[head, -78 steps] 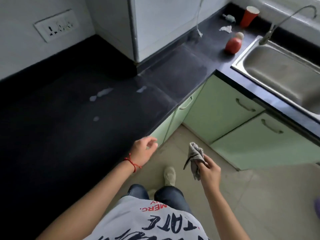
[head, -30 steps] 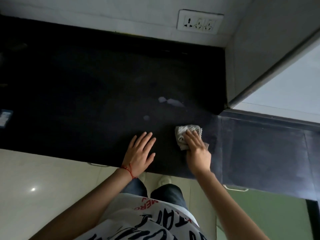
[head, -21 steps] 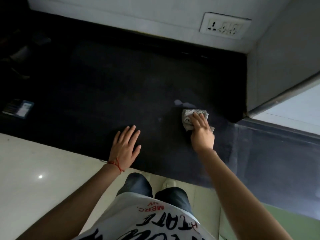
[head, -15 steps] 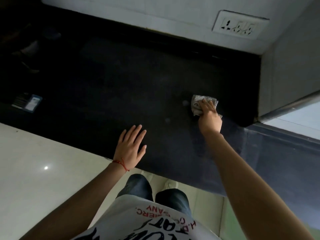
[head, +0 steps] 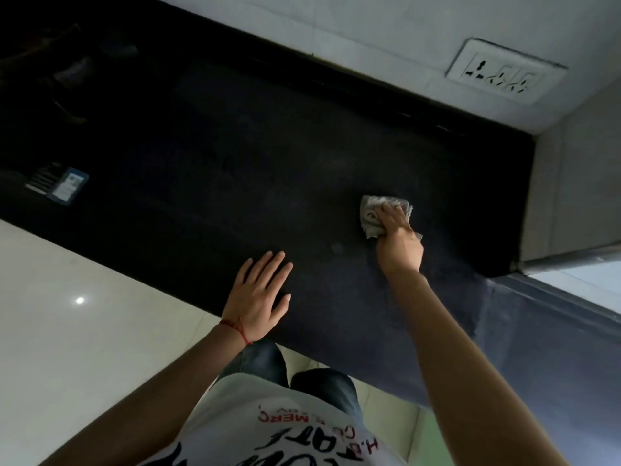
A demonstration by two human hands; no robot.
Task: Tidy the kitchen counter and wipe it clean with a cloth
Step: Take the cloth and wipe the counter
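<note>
A crumpled grey cloth lies pressed on the black counter, right of centre. My right hand covers its near side, fingers closed over it. My left hand rests flat on the counter near the front edge, fingers spread, holding nothing; a red thread circles its wrist. A small pale spot shows on the counter between the hands.
A small blue-and-white packet lies at the counter's left. Dark, unclear items sit at the far left corner. A white wall socket is above; a grey cabinet side bounds the counter on the right.
My right hand carried the cloth onto the counter and rubbed it over the pale smears, which no longer show. The left hand settled flat on the counter.
</note>
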